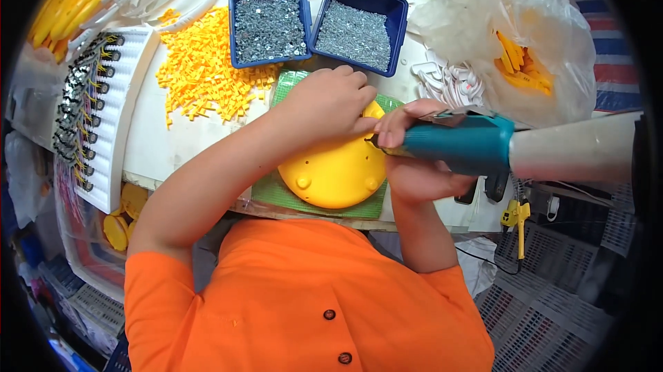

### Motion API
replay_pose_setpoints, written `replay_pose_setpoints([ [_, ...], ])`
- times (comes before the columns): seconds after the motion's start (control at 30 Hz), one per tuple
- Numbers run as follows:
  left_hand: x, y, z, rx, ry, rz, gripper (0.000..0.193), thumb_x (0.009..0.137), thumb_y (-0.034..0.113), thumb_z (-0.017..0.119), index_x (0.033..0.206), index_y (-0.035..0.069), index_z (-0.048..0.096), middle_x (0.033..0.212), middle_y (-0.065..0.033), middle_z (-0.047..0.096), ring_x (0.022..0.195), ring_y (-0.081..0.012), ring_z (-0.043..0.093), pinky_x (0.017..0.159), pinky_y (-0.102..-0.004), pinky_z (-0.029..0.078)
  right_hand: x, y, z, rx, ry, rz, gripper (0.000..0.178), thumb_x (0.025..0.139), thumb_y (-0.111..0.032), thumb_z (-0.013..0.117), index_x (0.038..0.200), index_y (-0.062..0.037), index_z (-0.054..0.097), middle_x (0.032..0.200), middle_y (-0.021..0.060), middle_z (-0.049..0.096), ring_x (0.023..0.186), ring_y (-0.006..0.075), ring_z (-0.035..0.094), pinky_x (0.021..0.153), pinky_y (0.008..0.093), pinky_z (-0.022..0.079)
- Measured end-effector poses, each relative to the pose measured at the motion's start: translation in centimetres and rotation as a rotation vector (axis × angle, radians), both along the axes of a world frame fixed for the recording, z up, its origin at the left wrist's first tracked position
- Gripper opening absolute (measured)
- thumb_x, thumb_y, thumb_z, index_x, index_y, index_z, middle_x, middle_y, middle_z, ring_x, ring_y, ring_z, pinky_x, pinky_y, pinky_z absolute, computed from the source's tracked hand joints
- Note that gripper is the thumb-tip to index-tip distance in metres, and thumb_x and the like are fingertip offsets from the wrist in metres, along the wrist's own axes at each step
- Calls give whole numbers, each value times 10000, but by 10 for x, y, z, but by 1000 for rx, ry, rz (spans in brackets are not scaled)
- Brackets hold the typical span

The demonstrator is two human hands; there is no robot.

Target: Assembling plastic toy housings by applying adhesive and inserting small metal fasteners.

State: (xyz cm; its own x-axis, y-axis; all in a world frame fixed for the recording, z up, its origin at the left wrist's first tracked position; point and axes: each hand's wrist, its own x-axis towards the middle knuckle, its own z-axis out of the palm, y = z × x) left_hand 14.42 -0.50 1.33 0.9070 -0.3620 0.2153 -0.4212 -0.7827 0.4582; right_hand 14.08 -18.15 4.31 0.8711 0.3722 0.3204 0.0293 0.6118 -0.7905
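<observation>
A rounded yellow plastic shell (331,177) lies on a green mat (276,196) in front of me, its two small round knobs toward my body. My left hand (335,101) is closed over the shell's far part, fingers bent and their tips hidden. From the right, my right hand (418,154) grips a teal electric screwdriver (459,142) held nearly level. The dark tip of the screwdriver is by the shell's right side, close to my left thumb. Whether it touches a screw is too small to tell.
Beyond the mat stand a blue bin of shiny metal parts (269,26) and a blue bin of small screws (356,33). Small yellow plastic pieces (204,68) are heaped to the left, near a white foam tray (124,123) with wired components. White cords (449,82) and a plastic bag (539,26) lie right.
</observation>
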Motion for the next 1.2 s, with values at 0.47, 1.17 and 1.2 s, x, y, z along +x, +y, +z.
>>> replay_pose_setpoints([
  [0.47,-2,1,-6,-29,-30,4,399,854,416,700,985,40,710,979,-118,665,988,-303,642,830,-413,534,2,-2,-1,-109,-116,12,974,895,-809,351,1248,66,593,757,118,606,687,247,570,717,412,471],
  [1.17,1,-3,-18,-165,-62,-3,386,802,414,767,851,32,780,935,-162,712,941,-326,690,767,-427,569,-43,47,12,-231,-206,396,780,904,-744,492,1143,-18,644,763,104,622,690,241,582,762,405,450],
  [1.2,2,-4,-18,-170,-76,0,383,804,412,765,842,31,779,935,-167,712,944,-328,690,763,-433,567,-43,46,13,-235,-209,399,780,904,-744,492,1143,-18,644,763,104,622,690,241,582,762,405,450],
])
